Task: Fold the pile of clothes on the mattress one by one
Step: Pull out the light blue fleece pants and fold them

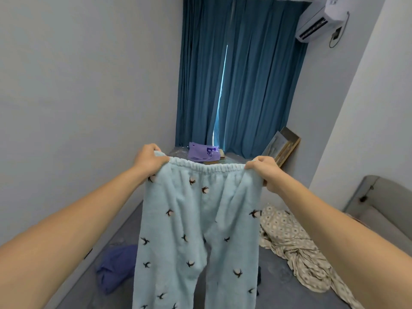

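Pyjama trousers held up for folding

At frame centre, left hand (149, 160) and right hand (266, 172) pinch the light-blue pyjama trousers (200, 230) by the waistband; next, probably bringing the legs together.

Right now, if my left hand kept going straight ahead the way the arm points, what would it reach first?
Probably the purple bag beyond the left hand, then the blue curtain. Depth is hard to judge; it holds the pants.
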`<state>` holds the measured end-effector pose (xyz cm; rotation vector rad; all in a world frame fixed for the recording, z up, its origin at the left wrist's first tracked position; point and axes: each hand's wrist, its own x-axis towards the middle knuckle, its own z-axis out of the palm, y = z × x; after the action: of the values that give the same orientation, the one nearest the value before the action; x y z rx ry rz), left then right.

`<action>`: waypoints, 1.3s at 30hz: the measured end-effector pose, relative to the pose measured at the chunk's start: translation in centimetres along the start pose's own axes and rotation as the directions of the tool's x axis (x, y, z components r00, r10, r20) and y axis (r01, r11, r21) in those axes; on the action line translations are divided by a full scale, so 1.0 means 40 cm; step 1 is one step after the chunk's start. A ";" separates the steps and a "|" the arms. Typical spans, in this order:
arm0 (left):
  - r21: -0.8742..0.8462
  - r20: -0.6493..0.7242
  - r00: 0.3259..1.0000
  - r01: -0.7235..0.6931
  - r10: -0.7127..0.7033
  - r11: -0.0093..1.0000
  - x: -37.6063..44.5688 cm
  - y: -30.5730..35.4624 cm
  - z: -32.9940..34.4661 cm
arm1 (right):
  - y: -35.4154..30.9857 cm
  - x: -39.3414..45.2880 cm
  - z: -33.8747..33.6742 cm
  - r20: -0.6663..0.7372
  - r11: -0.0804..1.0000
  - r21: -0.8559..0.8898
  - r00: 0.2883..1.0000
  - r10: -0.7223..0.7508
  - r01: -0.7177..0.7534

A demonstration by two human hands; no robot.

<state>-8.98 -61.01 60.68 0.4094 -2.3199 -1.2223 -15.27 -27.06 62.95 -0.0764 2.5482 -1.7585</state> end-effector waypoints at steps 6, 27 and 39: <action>0.021 0.006 0.999 -0.036 0.036 0.999 -0.049 0.000 0.093 | 0.029 -0.039 0.146 -0.065 0.993 0.119 0.998 0.017 -0.009; -0.690 0.208 0.912 -0.119 0.354 0.714 -0.137 0.080 0.109 | -0.062 -0.153 0.240 0.005 0.790 -0.081 0.793 -0.609 0.607; -0.615 0.306 0.805 -0.241 0.509 0.751 -0.137 0.106 0.043 | 0.015 -0.080 0.105 0.344 0.749 -0.318 0.807 -0.480 0.581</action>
<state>-5.50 -54.89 61.87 -0.6120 -2.0856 -1.8126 -11.82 -30.56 60.91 -1.0745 2.8245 -1.1595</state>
